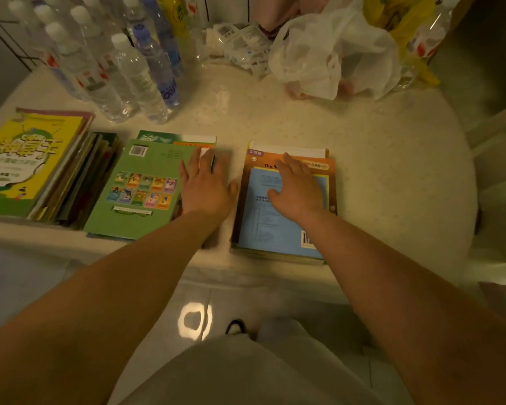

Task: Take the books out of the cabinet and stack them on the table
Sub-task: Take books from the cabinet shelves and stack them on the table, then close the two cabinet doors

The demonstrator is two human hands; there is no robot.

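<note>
Three piles of books lie on the pale round table point(275, 118). At the left is a stack topped by a yellow book point(27, 162). In the middle sits a pile topped by a green book point(140, 188); my left hand point(206, 185) rests flat on its right edge, fingers straight. To the right is a pile topped by an orange and blue book point(278, 226), and my right hand point(297, 190) lies flat on its cover with fingers spread. Neither hand grips anything. No cabinet is in view.
Several clear plastic bottles point(123, 68) stand at the table's back left. A white plastic bag point(330, 54) and yellow packaging point(403, 21) sit at the back right. The table's right half point(392, 171) is bare. Tiled floor point(196, 320) lies below the near edge.
</note>
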